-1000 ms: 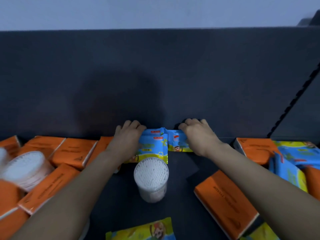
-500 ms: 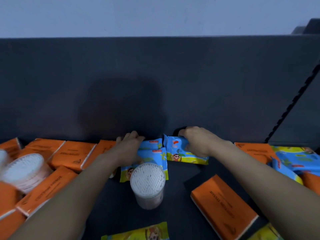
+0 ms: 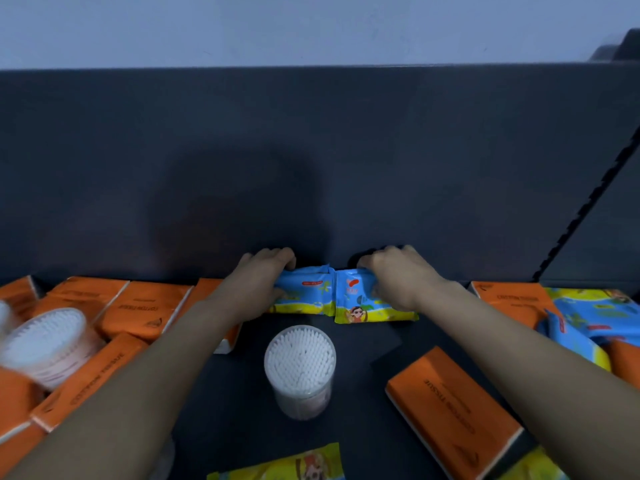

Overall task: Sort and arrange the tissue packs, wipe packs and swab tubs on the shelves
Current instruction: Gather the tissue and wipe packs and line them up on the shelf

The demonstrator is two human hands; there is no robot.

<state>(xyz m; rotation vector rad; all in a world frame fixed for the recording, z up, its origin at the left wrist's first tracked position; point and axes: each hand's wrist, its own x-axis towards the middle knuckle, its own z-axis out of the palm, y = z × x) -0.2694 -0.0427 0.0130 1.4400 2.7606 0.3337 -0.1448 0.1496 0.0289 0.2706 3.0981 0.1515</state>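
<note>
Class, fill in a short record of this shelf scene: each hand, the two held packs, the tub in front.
Left hand: grips left wipe pack
Right hand: grips right wipe pack
Packs: side by side, edges meeting, at back panel
Swab tub: upright, in front of both packs, untouched
Tissue pack: orange, flat, right of tub

A dark grey back panel (image 3: pixel 104 150) stands upright across the whole view, and on its middle lies a soft, darker shadow (image 3: pixel 239 202). Above the panel's top edge there is a pale blue-grey wall (image 3: pixel 277 26), and in the top right corner a small dark object (image 3: pixel 628 46) shows, too cut off to identify. At the right, a black notched strip (image 3: pixel 584 209) runs diagonally down the panel, with a dark side panel (image 3: pixel 609 244) just beside it.
</note>
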